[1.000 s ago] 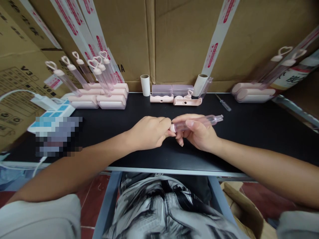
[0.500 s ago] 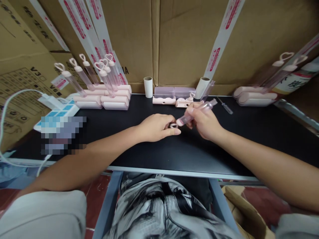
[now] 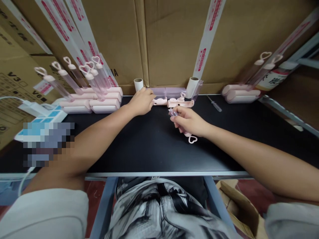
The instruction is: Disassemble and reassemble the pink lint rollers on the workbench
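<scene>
In the head view, the right hand (image 3: 190,122) is curled snugly around a clear pink tube (image 3: 173,113), over the middle of the black tabletop (image 3: 139,149). A heart-shaped handle (image 3: 192,139) pokes out below that hand, toward the tabletop's front edge. The left hand (image 3: 141,101) is near the back edge, fingers bent, beside a pink holder piece (image 3: 161,101); I can't tell if it grips anything. It could knock over the white hollow roll (image 3: 138,83) just behind if it bumps back. The tube could slip if the right fingers loosen.
</scene>
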A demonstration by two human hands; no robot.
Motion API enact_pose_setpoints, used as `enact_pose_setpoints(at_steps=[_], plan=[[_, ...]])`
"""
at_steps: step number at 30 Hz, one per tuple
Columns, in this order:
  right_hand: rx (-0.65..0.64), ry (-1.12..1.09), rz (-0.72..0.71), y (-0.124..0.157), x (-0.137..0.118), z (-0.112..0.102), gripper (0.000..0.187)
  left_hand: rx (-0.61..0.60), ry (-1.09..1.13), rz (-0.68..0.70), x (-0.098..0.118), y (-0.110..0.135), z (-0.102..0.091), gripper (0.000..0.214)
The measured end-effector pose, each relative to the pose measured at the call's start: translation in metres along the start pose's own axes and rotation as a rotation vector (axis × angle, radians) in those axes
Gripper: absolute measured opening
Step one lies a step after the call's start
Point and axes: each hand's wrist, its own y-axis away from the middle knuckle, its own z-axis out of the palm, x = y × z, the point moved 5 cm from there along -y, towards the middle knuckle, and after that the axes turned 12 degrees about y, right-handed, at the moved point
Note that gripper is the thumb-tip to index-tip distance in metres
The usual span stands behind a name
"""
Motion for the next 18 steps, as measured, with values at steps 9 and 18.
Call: enact_pose_setpoints(at_steps=[9,18], plan=[[0.068,0.453,-0.171,0.002,-0.003,-0.007,0.018,-0.09,-0.012,-0.008,0.004,0.005,-0.001,0.04],[-0.016,0.848,-0.166,0.0,-0.001,-0.005,0.03,-0.194,-0.099,0.02,0.006,0.021,-0.009,0.027]])
